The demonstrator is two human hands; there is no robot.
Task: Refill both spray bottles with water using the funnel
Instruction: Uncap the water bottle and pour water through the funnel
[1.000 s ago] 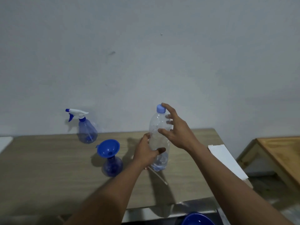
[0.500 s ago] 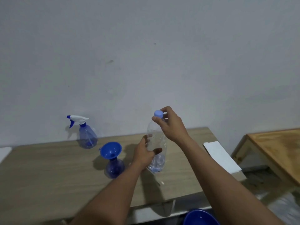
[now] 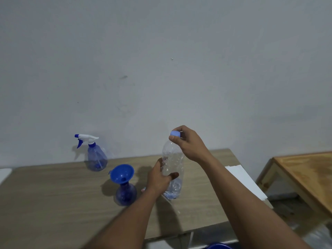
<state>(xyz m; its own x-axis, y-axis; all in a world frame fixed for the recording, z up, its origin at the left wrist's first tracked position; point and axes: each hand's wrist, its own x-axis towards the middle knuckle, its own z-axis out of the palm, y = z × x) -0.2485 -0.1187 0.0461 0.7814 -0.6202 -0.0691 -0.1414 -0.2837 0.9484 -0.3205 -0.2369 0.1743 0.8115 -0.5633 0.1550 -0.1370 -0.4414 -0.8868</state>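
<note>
Right fingers (image 3: 175,140) pinch cap (image 3: 175,133), likely unscrewing | left fingers (image 3: 172,175) grip bottle (image 3: 172,159), steadying it | funnel (image 3: 122,172) ready in spray bottle (image 3: 125,194), centre frame.

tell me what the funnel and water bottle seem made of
The funnel looks like opaque glossy blue plastic, by its sheen and moulded rim. The water bottle: probably thin clear plastic, see-through with dimpled walls. Its cap seems opaque pale-blue plastic.

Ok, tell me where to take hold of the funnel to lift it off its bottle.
Pinch the funnel by its wide rim, coming from above. It sits with its spout down in the open spray bottle, so only the bowl is exposed, and a straight upward pull should free it.
</note>
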